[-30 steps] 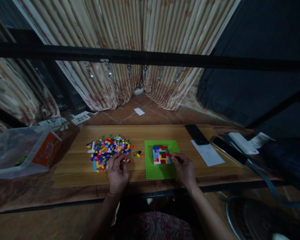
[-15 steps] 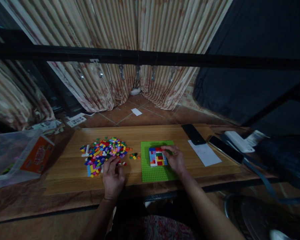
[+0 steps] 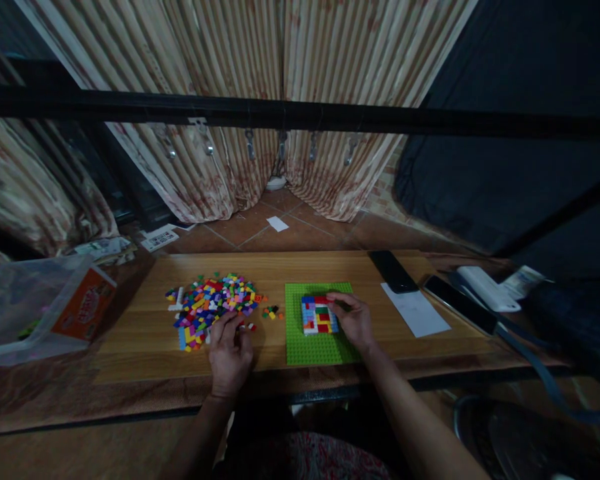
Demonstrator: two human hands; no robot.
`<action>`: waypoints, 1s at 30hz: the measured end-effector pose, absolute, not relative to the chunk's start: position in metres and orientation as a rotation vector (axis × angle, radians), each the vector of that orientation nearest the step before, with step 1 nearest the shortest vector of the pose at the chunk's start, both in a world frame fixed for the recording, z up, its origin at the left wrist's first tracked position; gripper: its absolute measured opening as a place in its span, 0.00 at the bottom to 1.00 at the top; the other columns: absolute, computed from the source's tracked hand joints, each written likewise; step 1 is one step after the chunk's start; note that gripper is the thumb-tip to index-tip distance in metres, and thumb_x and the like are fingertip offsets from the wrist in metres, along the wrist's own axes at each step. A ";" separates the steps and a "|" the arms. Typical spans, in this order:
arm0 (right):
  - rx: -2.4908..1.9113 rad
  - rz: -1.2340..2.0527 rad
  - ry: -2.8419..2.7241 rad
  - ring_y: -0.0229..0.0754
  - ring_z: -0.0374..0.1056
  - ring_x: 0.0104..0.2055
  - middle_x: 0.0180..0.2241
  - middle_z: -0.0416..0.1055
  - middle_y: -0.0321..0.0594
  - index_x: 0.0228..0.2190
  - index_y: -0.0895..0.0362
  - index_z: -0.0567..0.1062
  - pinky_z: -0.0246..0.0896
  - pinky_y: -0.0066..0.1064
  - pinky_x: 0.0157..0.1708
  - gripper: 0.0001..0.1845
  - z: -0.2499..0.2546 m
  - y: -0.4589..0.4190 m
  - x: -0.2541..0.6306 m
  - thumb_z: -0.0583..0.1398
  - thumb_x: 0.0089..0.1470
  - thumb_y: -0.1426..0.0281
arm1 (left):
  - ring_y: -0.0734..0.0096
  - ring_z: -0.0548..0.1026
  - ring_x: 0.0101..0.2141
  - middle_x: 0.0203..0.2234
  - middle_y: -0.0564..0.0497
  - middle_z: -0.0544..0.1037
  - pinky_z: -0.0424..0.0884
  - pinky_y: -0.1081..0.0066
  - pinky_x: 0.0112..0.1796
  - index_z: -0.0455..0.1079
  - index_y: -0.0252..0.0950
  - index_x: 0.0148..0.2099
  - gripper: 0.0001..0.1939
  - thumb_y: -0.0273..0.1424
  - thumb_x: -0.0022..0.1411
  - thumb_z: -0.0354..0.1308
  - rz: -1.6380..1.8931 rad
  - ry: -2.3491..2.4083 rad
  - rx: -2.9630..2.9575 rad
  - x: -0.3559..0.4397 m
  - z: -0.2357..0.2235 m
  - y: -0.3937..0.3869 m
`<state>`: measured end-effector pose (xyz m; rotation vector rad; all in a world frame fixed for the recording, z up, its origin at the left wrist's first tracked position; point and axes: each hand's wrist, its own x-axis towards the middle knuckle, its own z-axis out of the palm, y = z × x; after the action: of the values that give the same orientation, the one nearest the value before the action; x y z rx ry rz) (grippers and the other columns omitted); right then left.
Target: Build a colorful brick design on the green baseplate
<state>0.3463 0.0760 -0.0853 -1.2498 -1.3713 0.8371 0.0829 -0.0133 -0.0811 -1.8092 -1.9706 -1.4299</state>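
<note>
A square block of coloured building bricks [image 3: 320,316], red, blue, white, yellow and green, sits on a green studded baseplate [image 3: 303,350]. My right hand [image 3: 354,321] reaches over the plate's right side, its thumb and forefinger closed at the block's upper right corner. Whatever is between those fingertips is too small to make out. My left hand [image 3: 230,350] rests at the lower right edge of a pile of loose bricks [image 3: 215,300], fingers loosely bent and thumb apart. A few small bricks lie by its fingertips, and a small cluster of bricks [image 3: 272,312] lies between pile and plate.
The wooden board [image 3: 140,350] carries all this. On its right are a black phone [image 3: 393,271], a white paper [image 3: 417,312] and another phone [image 3: 460,305]. A clear plastic box [image 3: 35,313] with an orange label stands left. A dark bar [image 3: 300,115] crosses beyond the board.
The whole view has shifted slightly, with things appearing a little further right. Both hands keep nearly the same places beside the pile and the block.
</note>
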 end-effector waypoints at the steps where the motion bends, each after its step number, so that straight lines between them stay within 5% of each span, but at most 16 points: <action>1: -1.247 0.868 -1.344 0.45 0.71 0.40 0.37 0.77 0.40 0.32 0.53 0.80 0.65 0.41 0.44 0.10 -0.086 0.076 0.346 0.63 0.43 0.65 | 0.61 0.71 0.45 0.42 0.45 0.72 0.69 0.59 0.48 0.71 0.36 0.43 0.12 0.26 0.57 0.52 -1.430 -1.969 -1.808 0.083 -0.081 -0.013; 8: -1.234 0.965 -1.256 0.43 0.71 0.36 0.36 0.77 0.40 0.34 0.54 0.79 0.67 0.37 0.39 0.14 -0.089 0.079 0.343 0.65 0.41 0.66 | 0.61 0.71 0.46 0.42 0.44 0.72 0.69 0.60 0.48 0.70 0.35 0.43 0.11 0.26 0.58 0.51 -1.416 -1.961 -1.815 0.082 -0.082 -0.013; 14: -1.227 1.029 -1.222 0.44 0.71 0.40 0.39 0.77 0.41 0.37 0.55 0.78 0.66 0.41 0.43 0.18 -0.086 0.079 0.344 0.66 0.39 0.64 | 0.62 0.71 0.45 0.42 0.44 0.72 0.69 0.63 0.46 0.70 0.35 0.42 0.10 0.25 0.58 0.52 -1.439 -1.954 -1.807 0.083 -0.083 -0.014; 30: -1.564 0.978 -1.430 0.46 0.73 0.34 0.30 0.78 0.41 0.29 0.56 0.80 0.66 0.37 0.37 0.18 -0.073 0.090 0.337 0.62 0.43 0.55 | 0.62 0.71 0.46 0.43 0.43 0.72 0.69 0.62 0.48 0.70 0.34 0.43 0.10 0.25 0.60 0.51 -1.407 -2.006 -1.829 0.085 -0.080 -0.016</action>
<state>0.3373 0.0904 -0.0734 -1.5642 -1.4300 0.9778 0.0845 -0.0162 -0.0803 -1.8286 -2.0062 -1.4074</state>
